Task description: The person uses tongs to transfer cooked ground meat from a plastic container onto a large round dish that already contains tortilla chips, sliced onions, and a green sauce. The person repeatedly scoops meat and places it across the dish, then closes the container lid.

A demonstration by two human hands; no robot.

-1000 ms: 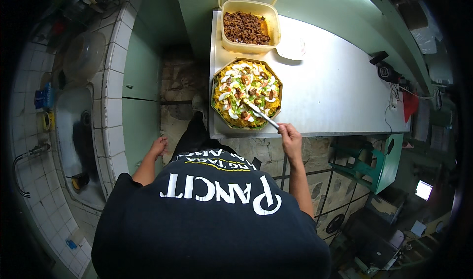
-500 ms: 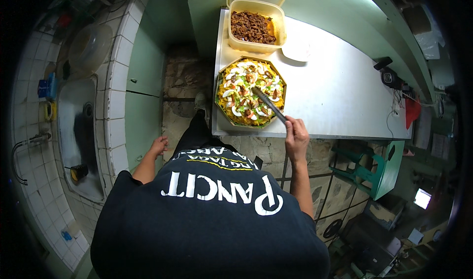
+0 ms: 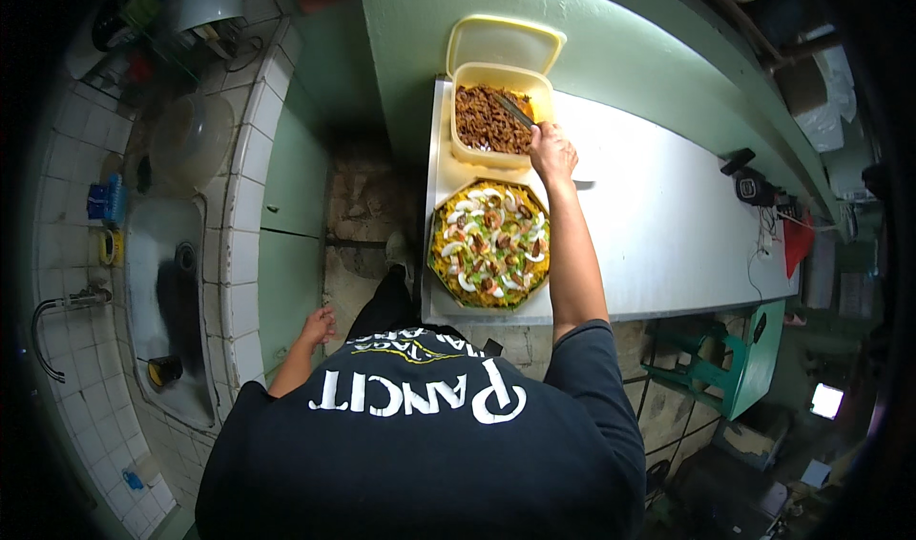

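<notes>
Now the right hand [image 3: 554, 151] has brought tongs [image 3: 515, 111] from tray [image 3: 528, 189] to tub [image 3: 490, 160].

Head view: left member of a side-by-side pair of wide fisheye cameras, upright and unmirrored. Looks steeply down from head height, past the dark shirt [image 3: 420, 473] toward the white table [image 3: 658, 216]. Lies closest to the dark shirt, spread large across the lower middle, and farther from the white table, above and right of centre. Takes in both the right hand [image 3: 553, 153] and the left hand [image 3: 319, 325], with the sink [image 3: 151, 254] at far left. Bends straight edges toward the rim; fades to black at the corners.
</notes>
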